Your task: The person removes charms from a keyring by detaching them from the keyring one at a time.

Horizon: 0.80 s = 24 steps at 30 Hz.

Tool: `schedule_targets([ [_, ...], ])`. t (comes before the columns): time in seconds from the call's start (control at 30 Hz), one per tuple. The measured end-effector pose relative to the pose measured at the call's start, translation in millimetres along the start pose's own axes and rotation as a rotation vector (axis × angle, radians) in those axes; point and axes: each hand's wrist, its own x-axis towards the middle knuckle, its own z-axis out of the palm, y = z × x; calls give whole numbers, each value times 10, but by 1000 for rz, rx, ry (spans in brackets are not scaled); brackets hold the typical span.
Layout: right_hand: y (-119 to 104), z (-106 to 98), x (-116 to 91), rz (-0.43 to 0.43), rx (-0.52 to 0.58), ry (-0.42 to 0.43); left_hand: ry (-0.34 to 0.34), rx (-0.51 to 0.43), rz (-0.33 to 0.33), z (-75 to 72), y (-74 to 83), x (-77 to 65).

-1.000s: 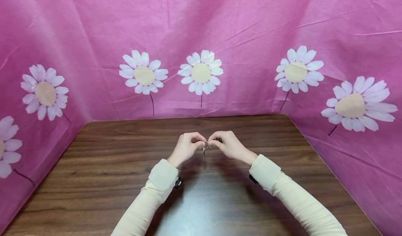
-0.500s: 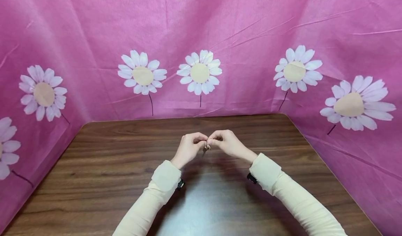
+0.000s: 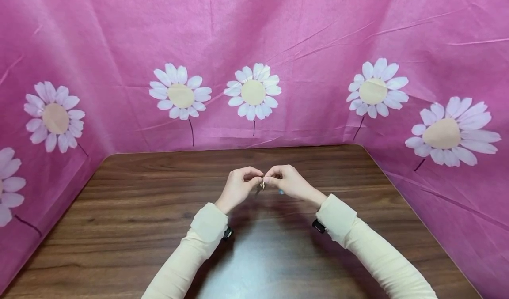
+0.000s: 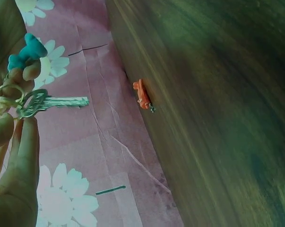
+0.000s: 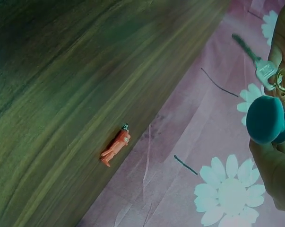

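Above the table, my left hand (image 3: 235,189) and right hand (image 3: 292,184) meet fingertip to fingertip, both pinching a small gold key ring (image 4: 11,94). A silver key (image 4: 57,101) hangs from the ring beside my left fingertips. A turquoise charm (image 5: 265,120) hangs on the right hand's side and peeks out under that hand in the head view. My fingers partly cover the ring, and I cannot tell exactly which part of it each hand pinches.
An orange figure charm (image 4: 142,94) with a small metal fitting lies on the brown wooden table (image 3: 139,228), near its far edge. A pink cloth (image 3: 310,34) with white daisies surrounds the table at the back and sides.
My hands have drawn slightly closer together. The ring has become more hidden between my fingertips, the key has tilted from hanging straight down, and the turquoise charm has come into view.
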Motion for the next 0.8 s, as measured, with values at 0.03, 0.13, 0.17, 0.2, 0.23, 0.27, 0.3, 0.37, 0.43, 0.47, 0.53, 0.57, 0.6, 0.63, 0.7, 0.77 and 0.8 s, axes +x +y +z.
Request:
schedule_targets([
  [0.03,3,-3,-1,5,-2,7,9,2,-4,-8,-5,-3],
  [0.13,13,-16,-2,18,14,27,36,24,-12,-32,-5,-11],
  [0.17,17,-21,-3,25,21,31,40,33,-15,-39,0,-14],
  [0.2,18,-25,-8,34,32,32,43,42,-12,-43,6,-17],
  [0.23,19,-30,-12,43,44,33,43,49,-13,-45,18,-23],
  [0.27,18,-33,-17,51,56,36,42,55,-13,-46,32,-30],
  [0.3,19,-34,-23,57,62,41,37,55,-18,-45,47,-40],
  [0.37,16,-36,-25,63,67,54,28,60,-19,-40,74,-55],
  [0.43,12,-34,-23,66,73,73,16,67,-19,-27,95,-70],
  [0.47,9,-32,-22,66,75,83,10,69,-12,-20,105,-77],
  [0.53,4,-25,-16,63,82,98,9,82,4,-1,115,-83],
  [0.57,0,-20,-12,61,80,105,12,85,8,7,120,-83],
  [0.6,-4,-13,-9,58,86,113,17,92,13,16,119,-80],
  [0.63,-7,-6,-7,54,85,122,22,95,18,26,115,-78],
  [0.7,-67,-2,-28,51,92,129,33,102,18,45,97,-69],
  [0.77,-70,18,-27,54,102,141,43,112,18,60,77,-64],
  [0.8,-69,28,-28,57,111,144,46,118,16,66,67,-62],
])
